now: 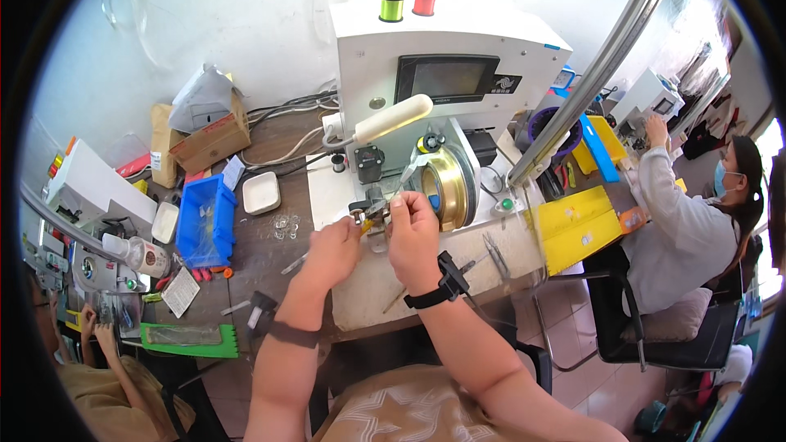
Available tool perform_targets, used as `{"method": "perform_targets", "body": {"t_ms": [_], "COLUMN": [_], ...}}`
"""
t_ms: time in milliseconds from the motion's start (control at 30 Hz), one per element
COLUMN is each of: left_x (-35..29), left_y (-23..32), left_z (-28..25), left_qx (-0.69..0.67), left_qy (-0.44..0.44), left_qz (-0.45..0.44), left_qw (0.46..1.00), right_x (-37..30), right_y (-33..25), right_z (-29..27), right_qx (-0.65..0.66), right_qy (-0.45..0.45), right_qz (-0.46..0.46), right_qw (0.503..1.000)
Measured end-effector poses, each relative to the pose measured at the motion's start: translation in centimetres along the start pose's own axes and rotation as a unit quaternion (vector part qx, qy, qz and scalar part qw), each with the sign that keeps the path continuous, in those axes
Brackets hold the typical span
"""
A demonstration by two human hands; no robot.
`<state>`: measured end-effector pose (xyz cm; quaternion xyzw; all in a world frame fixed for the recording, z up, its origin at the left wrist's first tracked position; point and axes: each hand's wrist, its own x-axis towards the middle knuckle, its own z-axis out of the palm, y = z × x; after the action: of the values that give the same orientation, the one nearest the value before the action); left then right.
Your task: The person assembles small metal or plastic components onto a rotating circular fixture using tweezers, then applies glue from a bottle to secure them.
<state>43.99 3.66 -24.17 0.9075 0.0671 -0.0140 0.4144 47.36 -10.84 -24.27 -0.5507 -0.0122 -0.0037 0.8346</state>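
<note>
Blue bin holds small clear bags; hands at machine clamp.

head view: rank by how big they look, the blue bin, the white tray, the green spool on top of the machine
1. blue bin
2. white tray
3. green spool
The spool sits farther from the camera, so its true size is less sure.

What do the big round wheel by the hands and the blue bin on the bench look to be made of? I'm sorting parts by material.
The wheel looks like polished brass or gold-toned metal: it shines with bright reflections. The blue bin looks like moulded plastic: flat, even colour with a dull sheen. The right hand and left hand work just left of the wheel.
</note>
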Motion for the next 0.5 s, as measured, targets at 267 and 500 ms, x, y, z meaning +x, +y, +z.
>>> {"method": "perform_targets", "body": {"t_ms": [267, 500], "left_x": [-0.9, 0.5], "left_y": [5.0, 6.4], "left_z": [-2.6, -1.7], "left_qx": [0.01, -0.009], "left_qy": [0.204, 0.161], "left_qz": [0.187, 0.257], "left_qw": [0.961, 0.953], "right_x": [0.0, -0.6], "right_y": [-0.1, -1.9], "right_z": [-0.5, 1.0], "right_qx": [-0.043, 0.112], "right_qy": [0.019, 0.036], "right_qz": [-0.01, 0.142], "right_qw": [0.999, 0.983]}}
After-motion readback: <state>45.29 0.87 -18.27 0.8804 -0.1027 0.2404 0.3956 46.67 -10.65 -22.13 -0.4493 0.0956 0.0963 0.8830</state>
